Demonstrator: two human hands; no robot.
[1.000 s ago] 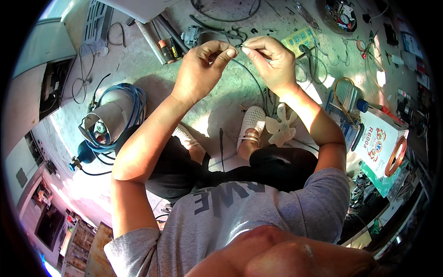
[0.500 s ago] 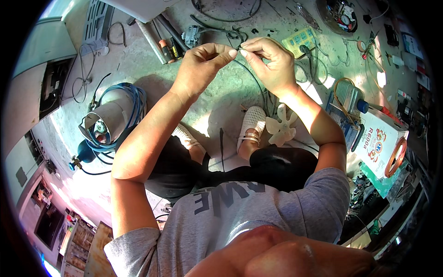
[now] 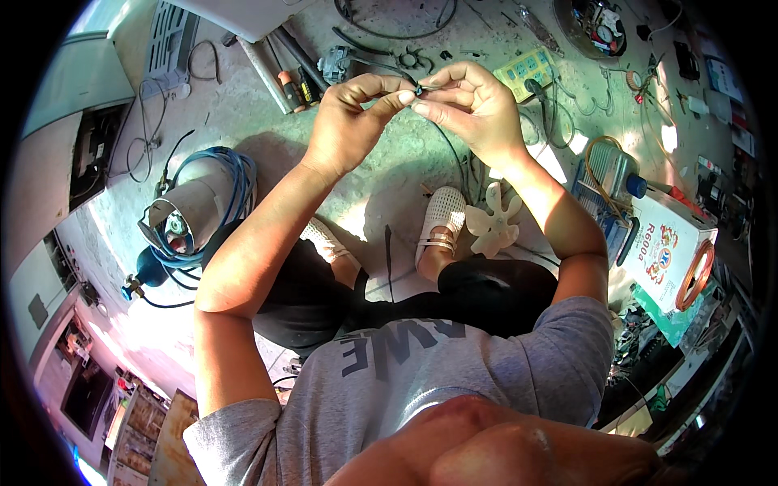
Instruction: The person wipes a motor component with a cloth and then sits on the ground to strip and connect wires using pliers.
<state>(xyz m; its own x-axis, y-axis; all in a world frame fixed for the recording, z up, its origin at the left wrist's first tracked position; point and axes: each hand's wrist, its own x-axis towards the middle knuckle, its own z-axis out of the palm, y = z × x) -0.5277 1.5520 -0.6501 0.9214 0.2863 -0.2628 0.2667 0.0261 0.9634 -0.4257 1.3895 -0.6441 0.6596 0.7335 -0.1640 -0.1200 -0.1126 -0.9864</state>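
Close together above the concrete floor, my hands pinch a thin black cable. My left hand has thumb and forefinger closed on it from the left. From the right, my right hand pinches the same stretch with thumb and fingers. A small dark bit, perhaps a joint or tape, shows between the fingertips; its detail is too small to make out. Below the hands, a length of dark cord runs down toward the floor. Just beyond my left hand lies a small grey motor with a black lead.
Screwdrivers lie left of my hands, a yellow-green power strip to the right. A white fan blade rests beside my right shoe. At left stands a cylinder with coiled blue hose; at right, a white box.
The fingers of both hands have shifted slightly around the cable, and the dark bit between them shows more clearly. My right thumb has moved a little lower.
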